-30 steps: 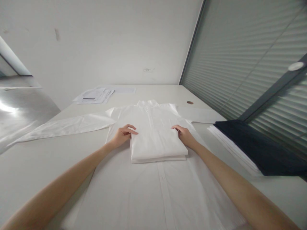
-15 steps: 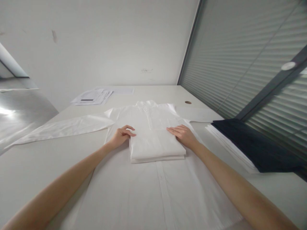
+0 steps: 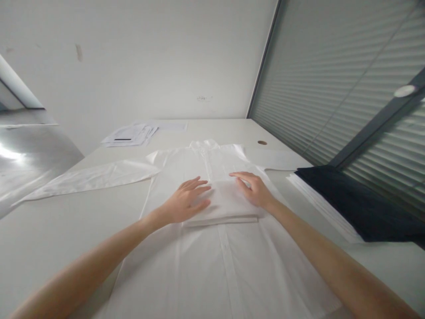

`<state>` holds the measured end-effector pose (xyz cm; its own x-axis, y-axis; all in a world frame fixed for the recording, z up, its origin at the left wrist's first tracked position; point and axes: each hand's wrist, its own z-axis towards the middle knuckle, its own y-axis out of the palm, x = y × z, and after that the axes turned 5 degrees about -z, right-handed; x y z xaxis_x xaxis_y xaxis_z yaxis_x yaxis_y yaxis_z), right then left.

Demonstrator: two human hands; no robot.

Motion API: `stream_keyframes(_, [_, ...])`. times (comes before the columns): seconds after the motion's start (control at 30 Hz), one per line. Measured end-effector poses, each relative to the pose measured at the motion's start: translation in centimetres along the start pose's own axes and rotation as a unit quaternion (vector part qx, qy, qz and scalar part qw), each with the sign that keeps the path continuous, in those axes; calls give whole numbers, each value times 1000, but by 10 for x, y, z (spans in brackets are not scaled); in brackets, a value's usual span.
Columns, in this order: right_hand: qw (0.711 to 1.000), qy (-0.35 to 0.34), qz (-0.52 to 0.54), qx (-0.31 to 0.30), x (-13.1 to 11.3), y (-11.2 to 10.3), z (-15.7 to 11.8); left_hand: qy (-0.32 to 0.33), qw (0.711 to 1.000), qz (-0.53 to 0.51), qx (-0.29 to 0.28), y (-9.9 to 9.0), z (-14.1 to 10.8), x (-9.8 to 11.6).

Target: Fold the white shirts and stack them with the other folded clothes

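Observation:
A white buttoned shirt lies spread on the table, its collar toward the wall and one sleeve stretched out to the left. On its chest rests a folded white cloth bundle. My left hand is over the left part of the bundle with its fingers spread. At the bundle's right side is my right hand, its fingers stretched toward the middle and the thumb apart. Neither hand grips anything; whether the fingers touch the cloth is hard to tell.
Loose papers with a thin black item lie at the back left of the white table. A round hole is at the back right. To the right, dark folded cloth tops a white stack, beside window blinds.
My left hand has let go of the bundle's left edge and moved right over it, fingers spreading. My right hand has lifted slightly, its thumb now apart from the fingers.

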<state>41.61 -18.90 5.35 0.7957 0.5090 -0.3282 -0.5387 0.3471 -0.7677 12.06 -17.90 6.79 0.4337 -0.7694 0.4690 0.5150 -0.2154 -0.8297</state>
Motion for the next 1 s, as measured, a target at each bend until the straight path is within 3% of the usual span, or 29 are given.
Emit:
stream_keyframes(0.1, [993, 12, 16, -116, -30, 8, 1, 1, 996, 76, -56, 9, -2, 8])
stream_keyframes(0.23, [974, 18, -93, -206, -47, 21, -10, 1, 987, 121, -103, 18, -6, -3])
stream_keyframes(0.37, [965, 22, -150, -213, -47, 28, -21, 13, 983, 141, -118, 19, -6, -10])
stream_keyframes(0.5, [964, 17, -167, -205, -47, 29, -24, 37, 977, 171, -121, 13, -9, 1])
stream_keyframes(0.73, [968, 0, -155, -198, -54, 20, -21, 160, 954, 218, -133, 12, -22, 24])
stream_keyframes(0.87, [966, -15, -144, -214, -55, 19, -23, 168, 950, 230, -131, 22, -27, 19])
stream_keyframes(1.0, [964, -5, -146, -221, -54, 23, -26, 154, 963, 176, -132, 21, -30, 19])
